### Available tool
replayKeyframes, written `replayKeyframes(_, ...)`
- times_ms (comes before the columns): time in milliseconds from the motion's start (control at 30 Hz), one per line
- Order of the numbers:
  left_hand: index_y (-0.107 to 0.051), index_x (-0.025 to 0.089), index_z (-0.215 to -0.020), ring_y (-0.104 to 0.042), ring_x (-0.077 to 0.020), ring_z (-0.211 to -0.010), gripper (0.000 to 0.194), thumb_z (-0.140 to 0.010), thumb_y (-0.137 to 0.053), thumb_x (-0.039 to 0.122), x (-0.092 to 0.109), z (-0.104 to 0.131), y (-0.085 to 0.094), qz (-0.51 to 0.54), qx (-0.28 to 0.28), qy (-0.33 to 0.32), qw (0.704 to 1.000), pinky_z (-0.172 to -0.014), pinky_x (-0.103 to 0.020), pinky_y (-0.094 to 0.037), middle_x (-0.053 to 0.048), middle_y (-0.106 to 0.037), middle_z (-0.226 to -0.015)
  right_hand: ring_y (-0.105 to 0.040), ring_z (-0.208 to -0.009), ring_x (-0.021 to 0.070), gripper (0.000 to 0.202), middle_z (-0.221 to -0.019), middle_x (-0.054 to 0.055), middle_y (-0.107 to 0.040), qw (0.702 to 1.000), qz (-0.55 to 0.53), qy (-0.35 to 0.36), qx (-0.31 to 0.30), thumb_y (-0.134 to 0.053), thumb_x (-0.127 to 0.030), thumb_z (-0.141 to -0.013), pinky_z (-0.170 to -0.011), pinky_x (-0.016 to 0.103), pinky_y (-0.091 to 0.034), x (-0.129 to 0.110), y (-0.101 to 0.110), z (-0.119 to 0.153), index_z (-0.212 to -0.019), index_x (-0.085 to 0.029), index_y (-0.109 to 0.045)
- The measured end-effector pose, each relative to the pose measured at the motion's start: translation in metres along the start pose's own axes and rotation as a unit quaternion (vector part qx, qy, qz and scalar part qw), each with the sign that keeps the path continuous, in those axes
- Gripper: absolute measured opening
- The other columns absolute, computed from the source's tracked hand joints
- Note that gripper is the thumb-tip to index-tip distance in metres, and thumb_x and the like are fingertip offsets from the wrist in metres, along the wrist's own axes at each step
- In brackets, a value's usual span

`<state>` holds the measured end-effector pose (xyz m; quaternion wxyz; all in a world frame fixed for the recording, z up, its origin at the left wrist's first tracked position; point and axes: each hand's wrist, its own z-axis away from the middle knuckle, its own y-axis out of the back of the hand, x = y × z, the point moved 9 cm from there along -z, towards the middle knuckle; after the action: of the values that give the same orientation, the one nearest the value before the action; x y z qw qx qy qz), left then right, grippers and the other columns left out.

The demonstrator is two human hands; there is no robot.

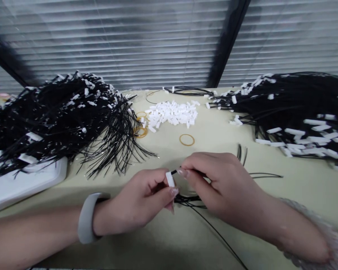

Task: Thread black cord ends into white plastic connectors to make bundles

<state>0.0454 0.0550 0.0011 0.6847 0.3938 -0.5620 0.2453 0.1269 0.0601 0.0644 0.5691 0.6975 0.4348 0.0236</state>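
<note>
My left hand (146, 195) pinches a small white connector (170, 179) between thumb and fingers. Just to its right, the fingertips of my right hand (214, 180) are closed on a black wire (174, 172), whose end meets the top of that connector. Whether the wire sits inside it is too small to tell. Several loose black wires (190, 200) run below my hands, one trailing toward the bottom right. A heap of white connectors (173, 113) lies on the table beyond my hands, with a yellow rubber band (187, 140) in front of it.
A big pile of black wires with white ends (73, 108) covers the left, partly over a white tray (45, 176). Another wire bundle (301, 108) fills the right of the pale table (163, 243). More rubber bands (141, 132) lie beside the heap. Window blinds (157, 41) stand behind.
</note>
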Motion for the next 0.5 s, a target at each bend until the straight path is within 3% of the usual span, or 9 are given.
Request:
replayKeyframes(200,-0.054,0.014,-0.07,-0.054,-0.0107,-0.058,0.018,-0.084,-0.048,0.025,-0.006,-0.002,0.004,0.071,0.03,0.029,0.997,-0.056,-0.023,-0.044,-0.001,-0.058,-0.061,-0.051,-0.061,0.0071,0.016,-0.067,-0.004,-0.06,0.999,0.035,0.028,0.005,-0.045,-0.016,-0.084,-0.057,0.021,-0.034,-0.001,0.004,-0.003,-0.075,-0.018,-0.059)
replayKeyframes(300,-0.054,0.014,-0.073,-0.058,-0.0101,-0.059,0.017,-0.083,-0.051,0.028,-0.013,-0.002,0.009,0.137,0.052,0.05,0.988,-0.058,-0.022,-0.047,0.001,-0.057,-0.062,-0.054,-0.065,0.0073,0.01,-0.073,-0.002,-0.063,0.991,0.099,0.053,0.079,-0.05,-0.017,-0.082,-0.058,0.02,-0.036,0.007,0.026,-0.004,-0.081,-0.018,-0.06)
replayKeyframes(400,-0.056,0.015,-0.075,-0.061,-0.0093,-0.06,0.016,-0.083,-0.054,0.028,-0.022,-0.002,0.012,0.214,0.061,0.069,0.972,-0.06,-0.022,-0.049,0.003,-0.056,-0.067,-0.053,-0.061,0.009,0.01,-0.073,0.001,-0.063,0.973,0.162,0.033,0.162,-0.055,-0.024,-0.081,-0.057,0.022,-0.037,0.022,0.054,-0.004,-0.087,-0.017,-0.06)
replayKeyframes(500,-0.057,0.015,-0.076,-0.062,-0.0102,-0.06,0.014,-0.082,-0.055,0.027,-0.028,-0.004,0.013,0.284,0.071,0.077,0.953,-0.061,-0.024,-0.05,0.002,-0.058,-0.068,-0.043,-0.05,0.0083,0.017,-0.057,-0.002,-0.052,0.975,0.157,-0.029,0.153,-0.054,-0.033,-0.081,-0.05,0.023,-0.033,0.044,0.069,-0.006,-0.073,-0.018,-0.057)
